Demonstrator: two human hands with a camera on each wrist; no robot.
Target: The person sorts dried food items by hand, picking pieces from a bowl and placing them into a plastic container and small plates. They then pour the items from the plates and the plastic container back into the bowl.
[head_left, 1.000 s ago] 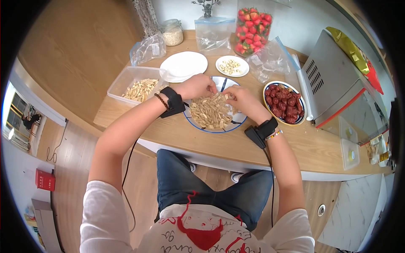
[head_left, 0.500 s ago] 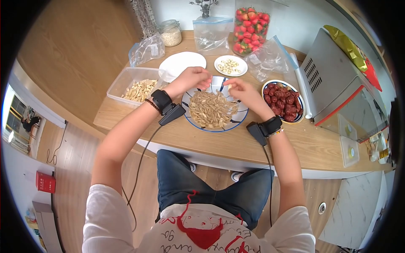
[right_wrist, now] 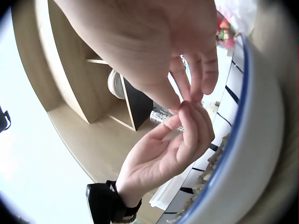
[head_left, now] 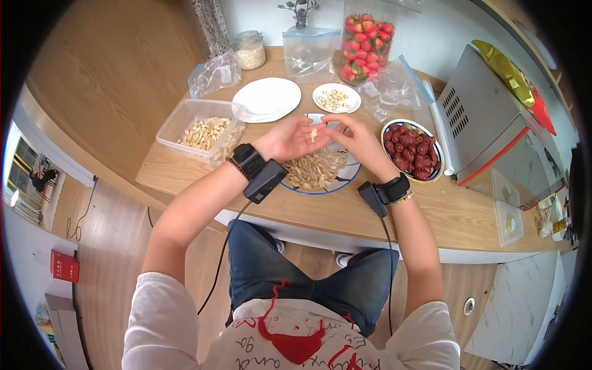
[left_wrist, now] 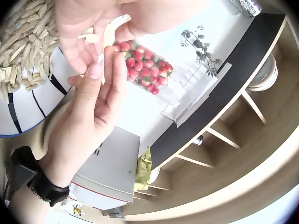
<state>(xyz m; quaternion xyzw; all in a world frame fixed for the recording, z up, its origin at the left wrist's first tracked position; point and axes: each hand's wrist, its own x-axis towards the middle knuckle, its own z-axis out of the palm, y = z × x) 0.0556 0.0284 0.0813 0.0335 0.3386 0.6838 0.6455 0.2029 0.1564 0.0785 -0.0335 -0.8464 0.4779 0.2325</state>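
Beige dried strips [head_left: 313, 169] heap the blue-rimmed white bowl [head_left: 350, 173] — plenty left, I judge; the clear plastic box [head_left: 176, 121] beside it perhaps holds finished ones. Above it, my open left hand [head_left: 290, 139] bears one; my right hand [head_left: 365, 146], I can't tell.

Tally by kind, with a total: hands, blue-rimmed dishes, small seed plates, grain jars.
Hands: 2 (left hand, right hand)
Blue-rimmed dishes: 2 (large dish, date bowl)
Small seed plate: 1
Grain jar: 1
Total: 6

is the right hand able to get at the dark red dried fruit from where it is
Probably yes: the dark red dried fruit sits in an open bowl beside the right hand, with nothing apparent between them.
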